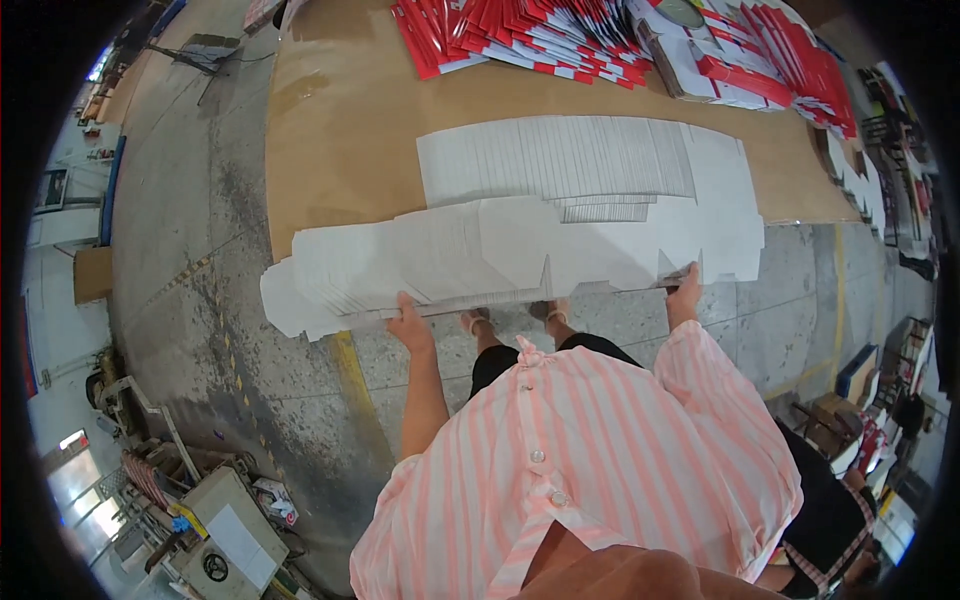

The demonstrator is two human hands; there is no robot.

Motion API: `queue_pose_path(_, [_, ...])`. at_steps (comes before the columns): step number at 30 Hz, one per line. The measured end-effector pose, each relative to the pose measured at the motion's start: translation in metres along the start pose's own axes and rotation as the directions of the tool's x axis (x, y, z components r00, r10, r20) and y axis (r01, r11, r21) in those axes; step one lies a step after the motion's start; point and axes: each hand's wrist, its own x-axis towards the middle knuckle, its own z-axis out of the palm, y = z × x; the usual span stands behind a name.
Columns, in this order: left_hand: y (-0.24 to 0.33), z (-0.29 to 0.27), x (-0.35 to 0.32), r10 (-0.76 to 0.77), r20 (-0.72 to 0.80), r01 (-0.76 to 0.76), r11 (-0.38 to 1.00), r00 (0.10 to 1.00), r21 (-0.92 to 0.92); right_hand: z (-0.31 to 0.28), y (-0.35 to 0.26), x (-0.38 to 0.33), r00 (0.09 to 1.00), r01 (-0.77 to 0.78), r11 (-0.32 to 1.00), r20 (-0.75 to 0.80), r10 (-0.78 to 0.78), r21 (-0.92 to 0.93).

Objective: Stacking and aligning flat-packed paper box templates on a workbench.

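Observation:
A long, fanned-out row of white die-cut cardboard sheets (pixel 400 262) overhangs the table's near edge in front of me. My left hand (pixel 408 322) is closed on its near edge, left of centre, thumb on top and fingers hidden beneath. Farther right, my right hand (pixel 684 296) grips the same near edge beside a pointed notch, its thumb on the upper side. Behind the held row lies a second fanned stack of white cardboard sheets (pixel 560 160), flat on the brown tabletop (pixel 335 130) and partly covered by the front row.
Red and white folded cartons (pixel 540 40) lie in fanned piles along the far side, with more red cartons (pixel 800 60) at far right. A cream-coloured machine (pixel 225 530) stands behind me at left. Yellow lines mark the concrete floor (pixel 190 200). Part of another person (pixel 825 510) shows at lower right.

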Motion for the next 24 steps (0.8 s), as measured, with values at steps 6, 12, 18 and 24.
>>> queue_pose_path(6, [0.04,-0.022,-0.005,-0.69,0.384,0.641,0.719,0.614,0.267,-0.011,-0.002,-0.008,0.996,-0.074,0.995,0.045,0.072,0.063])
queue_pose_path(12, [0.002,-0.017,-0.012,-0.475,0.366,0.595,0.555,0.801,-0.581,-0.014,0.003,-0.001,0.977,-0.172,0.978,0.144,0.155,0.118])
queue_pose_path(18, [-0.013,-0.004,-0.004,-0.489,0.305,0.564,0.569,0.817,-0.598,-0.003,-0.008,-0.003,0.984,-0.145,0.983,0.117,0.131,0.117])
queue_pose_path(24, [-0.009,0.003,-0.002,-0.528,0.29,0.579,0.536,0.798,-0.615,0.018,-0.012,0.008,0.972,-0.14,0.99,0.19,0.139,-0.005])
